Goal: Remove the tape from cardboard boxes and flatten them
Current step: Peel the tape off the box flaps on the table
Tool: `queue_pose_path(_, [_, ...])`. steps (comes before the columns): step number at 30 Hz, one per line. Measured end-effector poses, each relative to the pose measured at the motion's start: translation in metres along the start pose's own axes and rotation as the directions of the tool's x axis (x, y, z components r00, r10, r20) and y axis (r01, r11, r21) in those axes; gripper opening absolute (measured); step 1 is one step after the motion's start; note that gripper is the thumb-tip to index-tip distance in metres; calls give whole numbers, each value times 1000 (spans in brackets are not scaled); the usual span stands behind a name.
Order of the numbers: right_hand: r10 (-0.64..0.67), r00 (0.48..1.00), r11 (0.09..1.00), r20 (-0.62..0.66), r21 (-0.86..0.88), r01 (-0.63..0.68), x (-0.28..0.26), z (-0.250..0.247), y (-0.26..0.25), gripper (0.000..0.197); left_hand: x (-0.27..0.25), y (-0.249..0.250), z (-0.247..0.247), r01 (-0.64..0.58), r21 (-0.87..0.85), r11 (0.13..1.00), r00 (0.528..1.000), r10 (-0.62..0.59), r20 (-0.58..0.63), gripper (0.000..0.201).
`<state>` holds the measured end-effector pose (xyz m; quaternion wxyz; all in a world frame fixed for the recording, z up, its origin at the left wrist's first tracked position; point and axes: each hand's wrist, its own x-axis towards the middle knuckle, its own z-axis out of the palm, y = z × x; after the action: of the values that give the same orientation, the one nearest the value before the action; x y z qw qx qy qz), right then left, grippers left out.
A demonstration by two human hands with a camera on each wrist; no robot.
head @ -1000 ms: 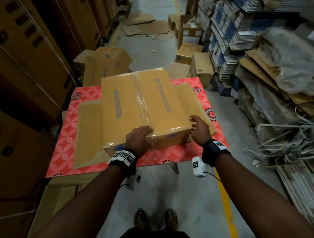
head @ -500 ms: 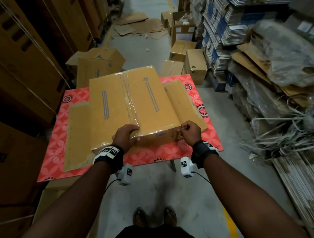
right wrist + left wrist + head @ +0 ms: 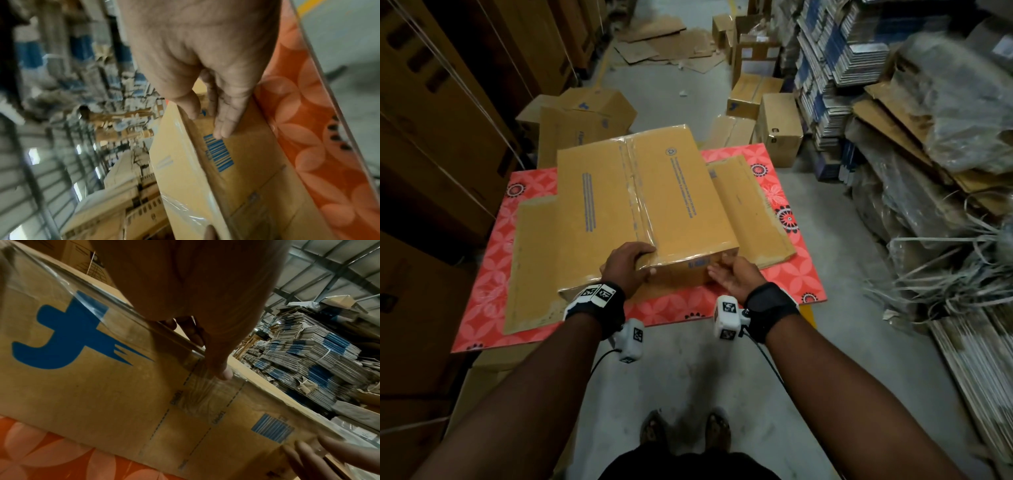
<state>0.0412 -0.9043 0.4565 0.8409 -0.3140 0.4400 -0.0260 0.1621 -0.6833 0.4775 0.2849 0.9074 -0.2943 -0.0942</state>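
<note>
I'm looking down at one red patterned surface point(image 3: 482, 308), and one taped box point(image 3: 640, 192) sits on it, across the middle and toward my near edge. Two loose flaps lie flat either side of it, one flap point(image 3: 534, 260) on my left and one point(image 3: 750, 212) on my right. One strip of clear tape point(image 3: 638, 202) runs down the box's top seam and wraps over the near edge onto the front face.

My left hand point(image 3: 628, 270) sits on that near top edge right at the seam: fingers curled over onto the top, thumb point(image 3: 221, 371) down on the front face, pressing the tape end there. That grip is narrow, clamped around the box edge. My right hand point(image 3: 732, 277) is at the front face near the right corner, fingers point(image 3: 224, 128) straight and close together, tips touching the cardboard just beside one blue barcode point(image 3: 219, 155). That grip is flat and loose, holding nothing.

Beyond the surface, several more boxes stand on the floor; the count gets unclear farther back.
</note>
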Motion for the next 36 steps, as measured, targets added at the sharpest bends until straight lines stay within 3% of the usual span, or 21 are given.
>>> queue_pose_path(4, [46,999,977,14,208,-48,2,-2,-1,14,2,-4,1,30,-11,999,1000,-30,10,47])
queue_pose_path(9, [-5,1000,987,19,160,2,1,0,1,32,3,-9,4,35,-14,999,999,-35,7,49])
queue_pose_path(16, [31,989,985,-144,173,-6,3,20,-12,16,2,-14,6,43,3,999,999,-43,28,47])
queue_pose_path(30, [-5,993,956,-118,292,39,-5,16,-6,18,-6,-2,-1,60,-35,998,998,-60,2,36])
queue_pose_path(36, [-45,992,973,-119,222,71,-5,19,-3,17,-15,-1,-8,39,4,999,999,-39,-6,39])
